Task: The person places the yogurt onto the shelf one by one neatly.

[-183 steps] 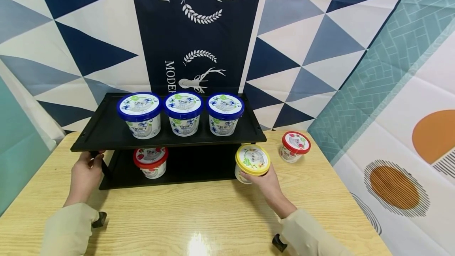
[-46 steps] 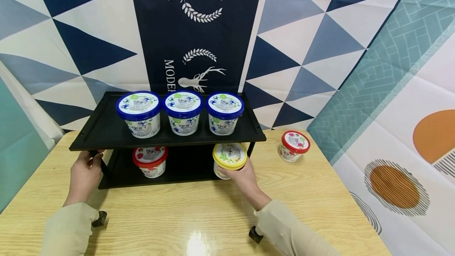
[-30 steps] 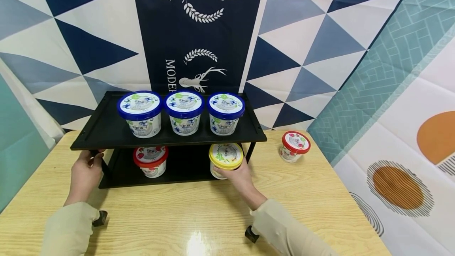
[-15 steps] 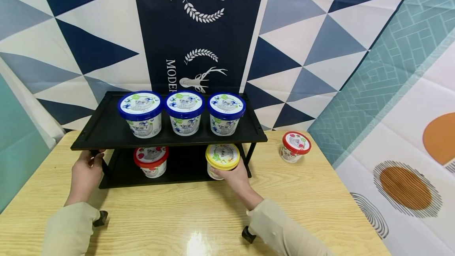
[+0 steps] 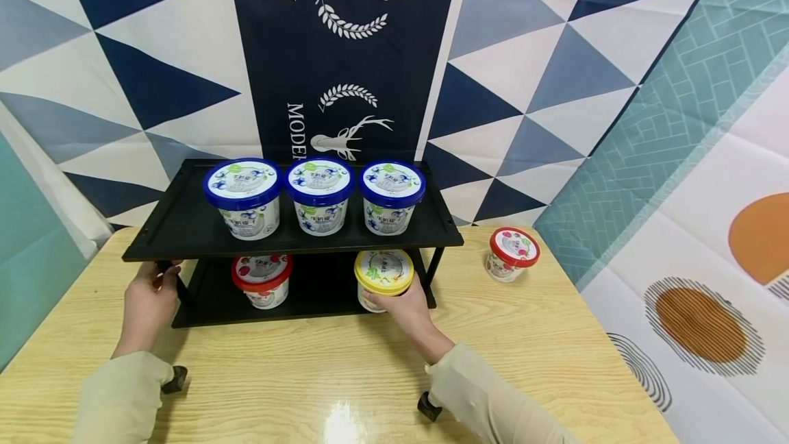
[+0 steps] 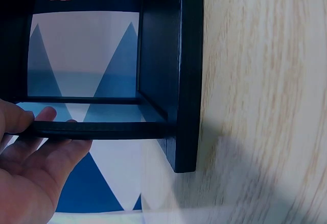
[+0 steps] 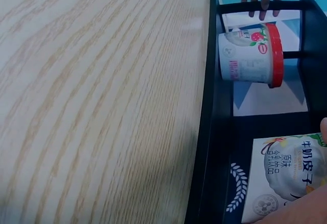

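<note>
A black two-tier shelf rack (image 5: 320, 247) stands on the table. My right hand (image 5: 409, 303) holds a tub with a yellow lid (image 5: 385, 270) at the right of the lower tier; the right wrist view shows its white printed side (image 7: 286, 175) close up. On the left, my left hand (image 5: 148, 300) grips the rack's front left post (image 6: 97, 130), thumb on one side and fingers on the other. Toward the left of the lower tier sits a red-lidded tub (image 5: 261, 279). Three blue-lidded tubs, left (image 5: 242, 197), middle (image 5: 319, 194) and right (image 5: 391, 196), stand in a row on the upper tier.
Another red-lidded tub (image 5: 511, 253) is on the wooden table (image 5: 296, 375), right of the rack. Patterned cloth (image 5: 345, 53) hangs close behind the rack, and more cloth (image 5: 690, 279) borders the right side.
From the rack's right front corner, my right hand has moved the yellow-lidded tub leftward onto the lower tier, with only a slight shift lately. My left hand has stayed on the post.
</note>
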### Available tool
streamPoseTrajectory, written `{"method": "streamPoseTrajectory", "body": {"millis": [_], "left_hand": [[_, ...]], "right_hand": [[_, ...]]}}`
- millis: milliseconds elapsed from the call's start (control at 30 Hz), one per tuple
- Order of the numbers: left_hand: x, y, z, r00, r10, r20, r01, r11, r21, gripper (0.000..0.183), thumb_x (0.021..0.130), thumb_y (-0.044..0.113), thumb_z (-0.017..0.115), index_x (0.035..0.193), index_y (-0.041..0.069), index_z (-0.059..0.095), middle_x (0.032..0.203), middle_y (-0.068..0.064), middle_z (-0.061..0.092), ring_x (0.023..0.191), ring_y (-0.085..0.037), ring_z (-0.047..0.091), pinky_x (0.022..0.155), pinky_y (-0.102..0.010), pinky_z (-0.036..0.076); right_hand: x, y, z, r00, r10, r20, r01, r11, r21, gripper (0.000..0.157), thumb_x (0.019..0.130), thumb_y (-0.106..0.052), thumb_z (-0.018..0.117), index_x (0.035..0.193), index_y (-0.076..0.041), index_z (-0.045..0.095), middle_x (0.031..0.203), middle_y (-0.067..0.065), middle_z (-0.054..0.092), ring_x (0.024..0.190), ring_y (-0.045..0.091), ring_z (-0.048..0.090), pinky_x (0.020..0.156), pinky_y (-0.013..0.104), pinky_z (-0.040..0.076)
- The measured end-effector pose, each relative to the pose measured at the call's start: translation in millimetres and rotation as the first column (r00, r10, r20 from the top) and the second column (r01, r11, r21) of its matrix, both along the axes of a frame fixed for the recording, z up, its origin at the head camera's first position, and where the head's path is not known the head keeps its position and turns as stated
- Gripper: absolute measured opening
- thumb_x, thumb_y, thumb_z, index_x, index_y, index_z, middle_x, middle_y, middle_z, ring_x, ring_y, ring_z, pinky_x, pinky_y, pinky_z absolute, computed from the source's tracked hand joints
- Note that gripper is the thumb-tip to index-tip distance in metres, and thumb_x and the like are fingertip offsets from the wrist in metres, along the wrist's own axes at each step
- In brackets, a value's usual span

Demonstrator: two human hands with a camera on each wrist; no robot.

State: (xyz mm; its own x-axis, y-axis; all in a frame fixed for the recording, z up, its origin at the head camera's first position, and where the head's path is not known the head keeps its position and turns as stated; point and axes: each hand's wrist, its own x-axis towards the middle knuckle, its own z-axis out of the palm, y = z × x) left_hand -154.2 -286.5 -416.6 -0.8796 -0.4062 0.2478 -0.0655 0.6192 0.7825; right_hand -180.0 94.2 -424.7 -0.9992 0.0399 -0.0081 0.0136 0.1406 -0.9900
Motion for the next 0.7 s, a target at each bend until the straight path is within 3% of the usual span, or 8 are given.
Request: {"method": "streamPoseTrajectory", "body": {"millis": [67, 100, 200, 400, 467, 700], "left_hand": [[0.2, 0.4, 0.2, 1.000, -0.003, -0.002, 0.003, 1.000, 0.004, 0.031, 0.099, 0.015, 0.032, 0.121, -0.002, 0.048, 0.126, -0.025, 0.053, 0.098, -0.010, 0.055, 0.095, -0.053, 0.045], [0.3, 0.2, 0.0, 1.000, -0.006, -0.006, 0.006, 1.000, 0.008, 0.031, 0.099, 0.015, 0.033, 0.121, -0.002, 0.048, 0.126, -0.025, 0.053, 0.095, 0.000, 0.053, 0.095, -0.053, 0.045], [0.5, 0.1, -0.7, 1.000, 0.002, 0.003, -0.002, 1.000, -0.005, 0.031, 0.099, 0.016, 0.033, 0.121, -0.001, 0.048, 0.126, -0.023, 0.054, 0.084, 0.021, 0.033, 0.094, -0.053, 0.046], [1.1, 0.3, -1.7, 1.000, -0.003, 0.006, 0.003, 1.000, 0.009, 0.030, 0.099, 0.016, 0.033, 0.120, 0.000, 0.048, 0.127, -0.023, 0.052, 0.086, 0.018, 0.037, 0.094, -0.053, 0.046], [0.7, -0.1, -1.9, 1.000, -0.007, 0.006, 0.007, 1.000, 0.009, 0.031, 0.099, 0.017, 0.033, 0.121, 0.001, 0.048, 0.128, -0.022, 0.052, 0.084, 0.022, 0.030, 0.094, -0.053, 0.046], [-0.5, -1.4, -2.2, 1.000, -0.015, -0.008, 0.015, 1.000, 0.000, 0.031, 0.100, 0.017, 0.034, 0.121, 0.000, 0.048, 0.127, -0.023, 0.052, 0.083, 0.024, 0.029, 0.092, -0.052, 0.047]], "right_hand": [[0.4, 0.0, -0.3, 1.000, 0.001, -0.004, -0.001, 1.000, 0.001, 0.091, 0.065, -0.017, 0.085, 0.140, -0.013, 0.033, 0.133, 0.010, 0.049, 0.122, 0.026, 0.048, 0.108, 0.042, 0.038], [0.6, -0.1, -0.3, 1.000, 0.001, -0.004, -0.001, 1.000, 0.001, 0.091, 0.065, -0.017, 0.085, 0.140, -0.013, 0.033, 0.133, 0.009, 0.049, 0.122, 0.026, 0.048, 0.108, 0.042, 0.038], [0.4, -0.9, -0.4, 1.000, -0.003, -0.002, 0.003, 1.000, 0.003, 0.092, 0.065, -0.018, 0.086, 0.140, -0.013, 0.033, 0.132, 0.010, 0.049, 0.122, 0.026, 0.048, 0.108, 0.042, 0.038], [-0.5, -4.1, -2.4, 1.000, -0.011, 0.018, 0.011, 1.000, 0.010, 0.092, 0.064, -0.020, 0.086, 0.140, -0.012, 0.033, 0.132, 0.010, 0.050, 0.122, 0.026, 0.048, 0.107, 0.043, 0.038], [-0.5, -5.1, -3.4, 1.000, -0.007, 0.014, 0.007, 1.000, 0.007, 0.092, 0.064, -0.019, 0.086, 0.140, -0.013, 0.033, 0.132, 0.010, 0.049, 0.122, 0.026, 0.048, 0.107, 0.043, 0.038], [0.2, -10.0, -1.2, 1.000, -0.001, 0.001, 0.001, 1.000, 0.003, 0.092, 0.064, -0.019, 0.086, 0.140, -0.014, 0.034, 0.131, 0.009, 0.050, 0.122, 0.025, 0.048, 0.107, 0.042, 0.039]]}}
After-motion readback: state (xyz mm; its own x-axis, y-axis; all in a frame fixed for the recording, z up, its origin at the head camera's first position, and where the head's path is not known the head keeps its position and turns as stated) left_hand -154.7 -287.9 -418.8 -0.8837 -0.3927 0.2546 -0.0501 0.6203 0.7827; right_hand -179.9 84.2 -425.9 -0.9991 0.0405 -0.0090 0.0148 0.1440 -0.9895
